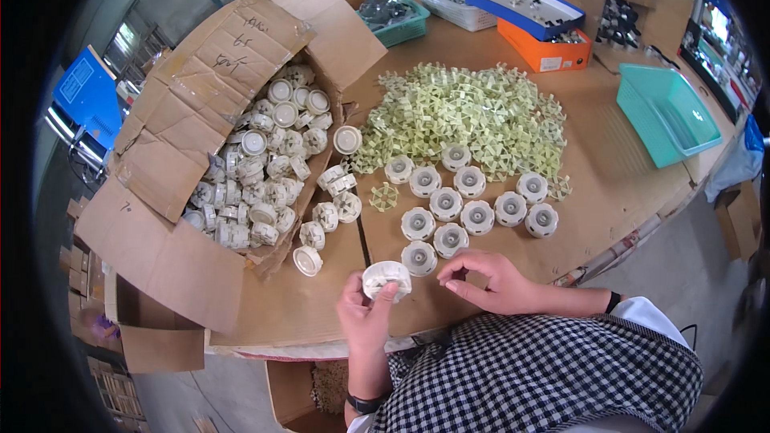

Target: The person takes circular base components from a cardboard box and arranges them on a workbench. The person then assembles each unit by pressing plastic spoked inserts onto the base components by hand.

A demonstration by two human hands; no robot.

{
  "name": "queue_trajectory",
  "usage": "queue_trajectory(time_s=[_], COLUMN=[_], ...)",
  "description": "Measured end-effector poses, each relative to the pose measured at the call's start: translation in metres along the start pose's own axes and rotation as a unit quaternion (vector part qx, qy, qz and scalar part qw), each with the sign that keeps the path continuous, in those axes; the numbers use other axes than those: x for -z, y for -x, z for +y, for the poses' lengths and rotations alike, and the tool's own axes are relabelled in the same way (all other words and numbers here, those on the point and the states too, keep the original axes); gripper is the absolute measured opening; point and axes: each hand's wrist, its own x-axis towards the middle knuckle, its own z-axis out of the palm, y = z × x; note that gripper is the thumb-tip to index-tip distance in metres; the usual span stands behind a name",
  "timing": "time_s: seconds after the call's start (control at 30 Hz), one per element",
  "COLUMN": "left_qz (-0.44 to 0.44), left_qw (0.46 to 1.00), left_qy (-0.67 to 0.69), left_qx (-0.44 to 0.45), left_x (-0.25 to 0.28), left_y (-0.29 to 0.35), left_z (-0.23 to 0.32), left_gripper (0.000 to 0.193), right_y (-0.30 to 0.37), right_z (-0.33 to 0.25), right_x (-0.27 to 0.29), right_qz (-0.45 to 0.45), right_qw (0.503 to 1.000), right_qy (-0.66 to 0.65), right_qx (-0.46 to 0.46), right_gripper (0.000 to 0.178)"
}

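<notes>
My left hand (366,313) grips a round white plastic housing (387,277) at the table's front edge, tilted, with the thumb pressed on its near side. Just right of it, my right hand (493,285) hovers with bent fingers, thumb and fingertips slightly apart and nothing visible between them. Beyond the hands, several white scalloped housings (445,204) stand in loose rows with grey centres facing up. Behind these lies a large heap of pale green star-shaped plastic pieces (473,112); one loose green piece (384,197) sits apart, left of the rows.
At left, an open cardboard box (200,88) lies tipped, with white round housings (265,160) spilling onto the table. A turquoise basket (666,112) stands at right. Along the back are an orange box (541,50), a blue tray (525,8) and a green basket (393,22).
</notes>
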Motion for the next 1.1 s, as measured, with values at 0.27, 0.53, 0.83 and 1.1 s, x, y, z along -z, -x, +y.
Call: queue_trajectory(time_s=[0.27,0.53,0.83,1.1], left_qz=[-0.054,-0.056,-0.051,-0.174], left_qw=[0.991,0.946,0.932,0.981], left_qy=[-0.105,-0.286,-0.337,-0.083], left_qx=[-0.064,-0.144,-0.124,0.034], left_x=[-0.035,-0.043,-0.048,-0.038], left_y=[0.006,0.01,0.009,0.005], left_z=[0.006,0.009,-0.005,-0.007], left_gripper=[0.017,0.02,0.028,0.075], right_y=[-0.011,-0.01,-0.014,-0.011], right_z=[-0.013,-0.01,-0.014,-0.002], right_x=[0.008,0.002,0.007,0.003], right_qz=[0.045,0.036,0.001,0.008], right_qw=[0.987,0.995,0.996,0.997], right_qy=[0.099,0.085,0.059,0.022], right_qx=[0.119,0.04,-0.066,-0.071], right_gripper=[0.03,0.031,0.026,0.024])
